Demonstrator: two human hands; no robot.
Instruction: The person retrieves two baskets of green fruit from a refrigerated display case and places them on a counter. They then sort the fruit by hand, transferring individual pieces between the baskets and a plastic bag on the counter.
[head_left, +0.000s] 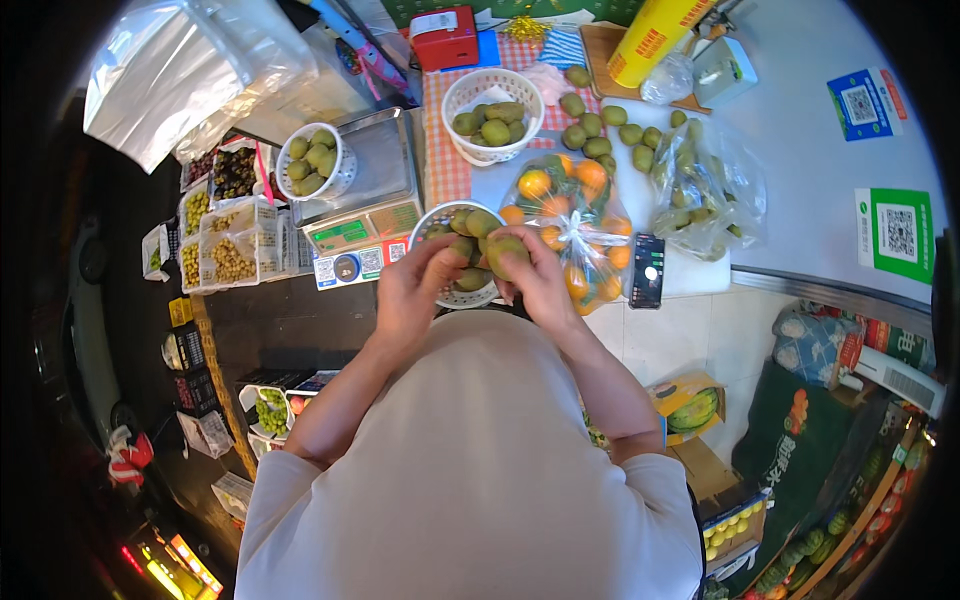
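In my right hand (531, 271) is a kiwifruit (508, 256), raised over the right side of a white perforated plastic basket (439, 295). My left hand (422, 279) is at the basket's left side, its fingers around a kiwifruit (460, 247) that they partly hide. More kiwifruit (481, 223) lie in this basket. Just right of it is a clear plastic bag of oranges (555, 206), gathered at the middle. Another white basket (531, 84) of kiwifruit stands behind, and a third (343, 174) rests on the weighing scale (382, 150). Loose kiwifruit (591, 124) lie at the back right.
A phone (646, 271) lies right of the oranges, below a clear bag of kiwifruit (701, 187). A red device (444, 45), a wooden board (600, 56) and a yellow roll (651, 45) are at the back. Fruit crates (232, 244) stand left of the scale.
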